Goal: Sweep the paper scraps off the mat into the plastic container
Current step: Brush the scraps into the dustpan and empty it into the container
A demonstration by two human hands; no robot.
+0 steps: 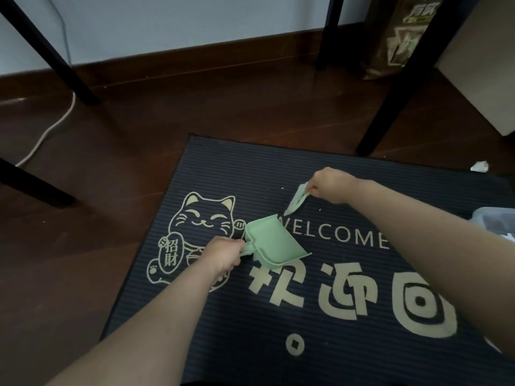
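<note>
Ok so both hands are down on the mat point(334, 344), the dark ribbed one with the lucky cat and WELCOME printed on it, lying on a dark wood floor point(83, 246).

Left hand point(221, 256) has its grip wrapped tight around the handle of a little green dustpan point(271, 240). The pan sits on the mat right between the cat and the W of WELCOME, open mouth facing up and right toward the other hand. Looks empty inside as far as I can see.

Right hand point(330, 185) has its grip closed on a small green brush point(296, 199), bristles angled down and left toward the pan but still apart from it. The brush is a bit blurred so can't tell if the bristles are actually touching the mat.

Scraps point(282, 188): only tiny white specks left on the mat, one just left of the brush and another just below the right wrist. There's a bigger crumpled white bit point(480, 166) off the mat's far right edge, on the floor.

Container point(493, 222) is the clear plastic one at the right edge, sitting on the mat, partly behind the right forearm and cut off by the frame. Something pale inside but can't make it out.

Black legs point(395, 87) of furniture stand around the mat, and a white cable point(53, 126) runs across the floor on the left.
</note>
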